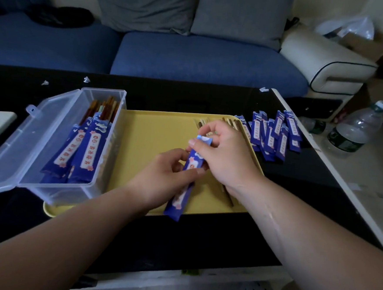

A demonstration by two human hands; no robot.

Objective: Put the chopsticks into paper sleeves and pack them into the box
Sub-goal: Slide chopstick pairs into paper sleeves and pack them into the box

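The left hand [161,172] curled round the middle of a sleeve [178,200] over the tray [155,131], right of the box [55,192]. The right hand [226,154] pinched its far end. The paper looked light and floppy, so a soft hold near the mouth seemed best.

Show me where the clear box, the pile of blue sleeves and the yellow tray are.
clear box [69,191]: head view, on its near wall.
pile of blue sleeves [275,134]: head view, middle of the pile.
yellow tray [155,131]: head view, bare floor of the tray.
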